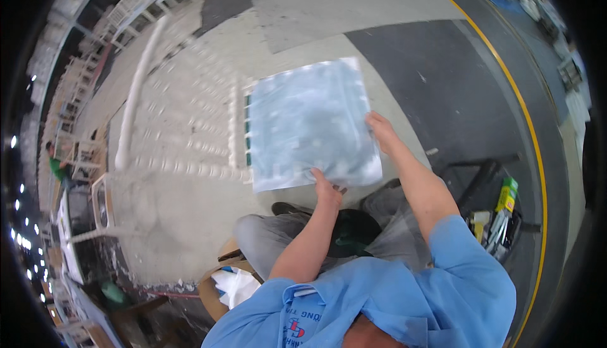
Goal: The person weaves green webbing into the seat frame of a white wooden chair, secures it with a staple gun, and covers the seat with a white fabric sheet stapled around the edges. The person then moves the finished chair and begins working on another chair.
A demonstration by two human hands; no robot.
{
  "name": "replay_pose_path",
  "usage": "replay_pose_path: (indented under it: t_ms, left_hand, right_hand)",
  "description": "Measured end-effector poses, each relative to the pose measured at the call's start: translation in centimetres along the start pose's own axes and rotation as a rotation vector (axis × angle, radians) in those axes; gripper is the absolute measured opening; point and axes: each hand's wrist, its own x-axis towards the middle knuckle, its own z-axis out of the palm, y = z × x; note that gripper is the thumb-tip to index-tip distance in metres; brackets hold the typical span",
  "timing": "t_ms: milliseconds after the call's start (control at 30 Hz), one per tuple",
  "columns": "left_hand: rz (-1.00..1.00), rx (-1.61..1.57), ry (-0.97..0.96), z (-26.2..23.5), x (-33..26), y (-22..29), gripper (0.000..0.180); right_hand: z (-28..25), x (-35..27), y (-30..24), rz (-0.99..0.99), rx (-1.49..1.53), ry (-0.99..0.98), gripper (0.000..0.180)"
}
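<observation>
Both my hands grip a flat, roughly square pale-blue sheet-like piece [310,120] with whitish edges, its surface blurred and shiny like plastic film. My left hand [325,190] pinches its lower edge, thumb on top and fingers underneath. My right hand [381,130] is closed on the right edge. Just behind and left of the sheet stands a white frame [134,104] with rows of turned, beaded spindles. The sheet covers part of it, and dark green strips show along the sheet's left edge. Whether sheet and frame touch, I cannot tell.
A cardboard box [208,292] with white wrapping sits at my lower left. On my right, a dark low stand [484,180] has tools and a yellow-green box [508,194] beside it. White furniture lines the far left, near a person in green [58,166].
</observation>
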Motion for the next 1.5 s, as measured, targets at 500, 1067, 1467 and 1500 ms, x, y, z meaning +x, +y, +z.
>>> replay_pose_path:
  t_ms: [500,1067,1467,1500]
  left_hand:
    - [-0.211,0.763,-0.134,-8.5,-5.1,4.0,0.063]
    - [0.137,0.171,0.182,-7.9,-3.2,16.4,0.051]
    - [0.07,0.054,0.129,-11.8,-3.8,14.1,0.031]
    - [0.058,0.09,0.151,-12.4,-3.9,14.1,0.03]
  right_hand:
    - [-7.1,-6.9,6.5,-0.113,-0.437,0.177,0.029]
    - [-6.1,-7.8,7.4,-0.2,-0.15,0.223,0.036]
    - [-6.7,-9.6,5.0,0.048,-0.198,0.189,0.027]
    - [-6.4,-9.3,5.1,0.039,-0.245,0.186,0.026]
